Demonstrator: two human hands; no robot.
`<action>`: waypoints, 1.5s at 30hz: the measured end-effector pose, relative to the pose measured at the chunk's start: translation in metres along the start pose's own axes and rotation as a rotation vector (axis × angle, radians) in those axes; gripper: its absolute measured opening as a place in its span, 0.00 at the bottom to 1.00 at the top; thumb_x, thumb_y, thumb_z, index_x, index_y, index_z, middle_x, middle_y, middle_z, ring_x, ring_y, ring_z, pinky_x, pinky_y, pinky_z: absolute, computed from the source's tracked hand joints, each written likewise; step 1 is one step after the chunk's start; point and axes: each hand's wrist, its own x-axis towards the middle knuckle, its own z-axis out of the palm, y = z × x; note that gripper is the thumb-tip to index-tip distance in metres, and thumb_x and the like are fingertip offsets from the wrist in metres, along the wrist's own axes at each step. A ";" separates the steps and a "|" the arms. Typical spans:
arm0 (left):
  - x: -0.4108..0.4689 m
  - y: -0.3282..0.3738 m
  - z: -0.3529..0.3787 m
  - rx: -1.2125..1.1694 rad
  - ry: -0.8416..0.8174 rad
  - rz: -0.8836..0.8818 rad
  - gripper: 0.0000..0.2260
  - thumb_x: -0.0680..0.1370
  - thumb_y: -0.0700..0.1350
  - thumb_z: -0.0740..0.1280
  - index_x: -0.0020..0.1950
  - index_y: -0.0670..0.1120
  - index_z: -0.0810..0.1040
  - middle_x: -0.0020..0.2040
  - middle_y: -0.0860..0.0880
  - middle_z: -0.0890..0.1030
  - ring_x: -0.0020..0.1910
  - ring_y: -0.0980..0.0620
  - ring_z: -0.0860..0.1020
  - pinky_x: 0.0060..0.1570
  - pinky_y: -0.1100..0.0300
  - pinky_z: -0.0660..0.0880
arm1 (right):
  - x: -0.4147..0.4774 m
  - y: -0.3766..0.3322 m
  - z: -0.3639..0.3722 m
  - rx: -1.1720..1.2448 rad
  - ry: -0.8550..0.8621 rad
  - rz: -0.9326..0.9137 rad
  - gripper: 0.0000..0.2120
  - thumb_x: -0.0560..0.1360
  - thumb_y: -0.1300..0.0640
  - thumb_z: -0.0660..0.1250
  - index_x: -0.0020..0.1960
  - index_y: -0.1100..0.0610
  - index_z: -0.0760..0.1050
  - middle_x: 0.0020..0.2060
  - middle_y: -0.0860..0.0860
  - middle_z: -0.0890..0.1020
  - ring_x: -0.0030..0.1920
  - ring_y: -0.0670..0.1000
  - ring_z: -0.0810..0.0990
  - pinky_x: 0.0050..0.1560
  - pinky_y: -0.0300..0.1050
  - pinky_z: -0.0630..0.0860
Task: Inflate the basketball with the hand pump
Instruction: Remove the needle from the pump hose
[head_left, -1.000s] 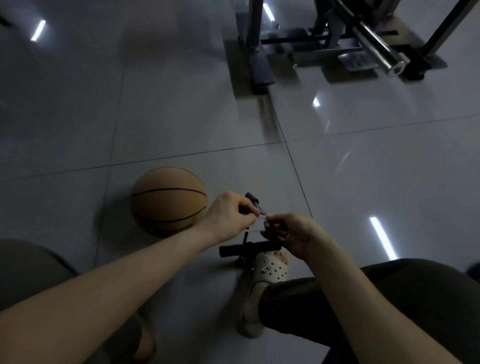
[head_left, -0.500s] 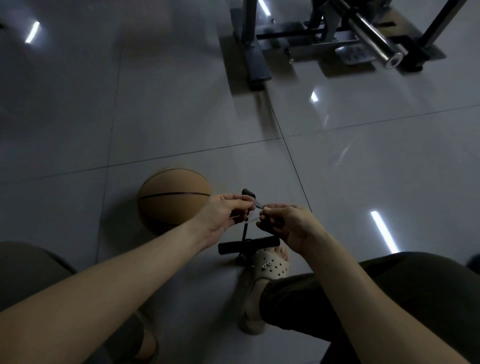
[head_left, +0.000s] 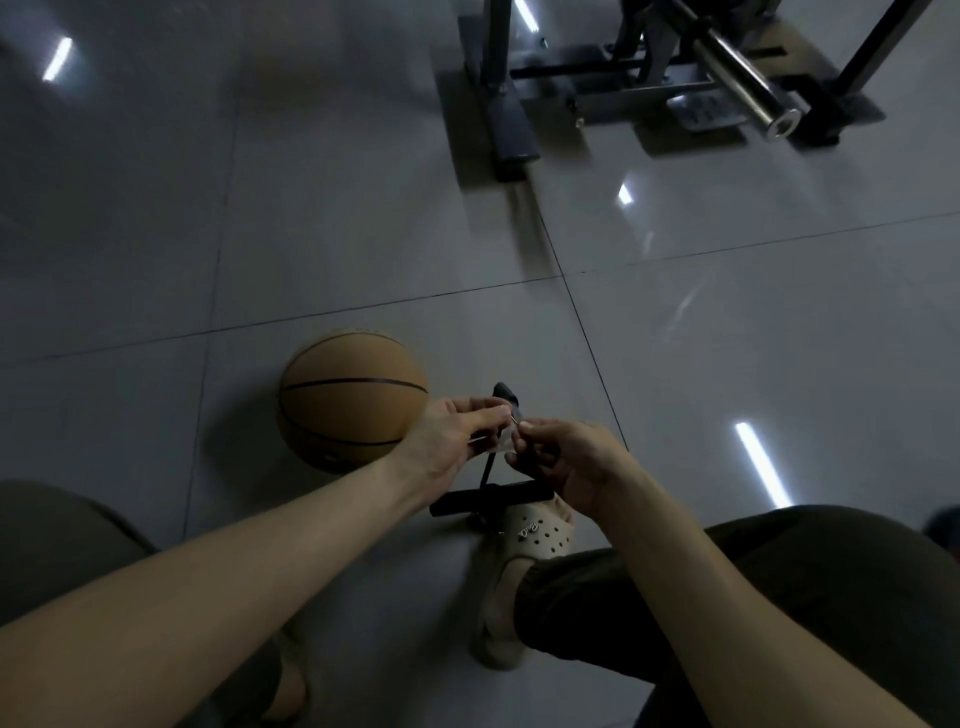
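Dimly, left hand (head_left: 452, 441) and right hand (head_left: 566, 462) pinch an indistinct small item (head_left: 513, 419).

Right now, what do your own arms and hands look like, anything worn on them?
The left forearm and right forearm are bare to the frame edge: no sleeves, gloves, watch or straps show on the left hand or right hand. No rings are visible, though the light is dim. Below them show dark olive cloth trousers and a beige perforated rubber clog.
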 end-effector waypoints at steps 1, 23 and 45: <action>0.001 -0.001 0.000 0.055 0.006 0.027 0.04 0.78 0.35 0.69 0.50 0.37 0.82 0.38 0.46 0.83 0.36 0.54 0.80 0.44 0.60 0.78 | 0.000 0.000 0.000 0.004 -0.012 0.010 0.11 0.77 0.71 0.64 0.58 0.73 0.76 0.34 0.59 0.79 0.34 0.53 0.80 0.38 0.45 0.84; 0.011 0.011 -0.001 0.002 -0.042 -0.134 0.11 0.77 0.38 0.70 0.59 0.36 0.80 0.49 0.41 0.82 0.43 0.51 0.82 0.40 0.61 0.78 | 0.004 -0.002 -0.002 -0.336 -0.022 0.000 0.15 0.77 0.60 0.69 0.60 0.66 0.79 0.44 0.54 0.80 0.41 0.50 0.76 0.39 0.43 0.71; 0.023 0.036 -0.022 0.250 0.222 -0.093 0.05 0.74 0.43 0.74 0.49 0.46 0.83 0.56 0.48 0.83 0.59 0.47 0.77 0.63 0.45 0.69 | 0.013 0.001 -0.002 -1.214 0.096 -0.495 0.10 0.73 0.59 0.69 0.55 0.56 0.79 0.48 0.50 0.81 0.47 0.49 0.81 0.49 0.47 0.81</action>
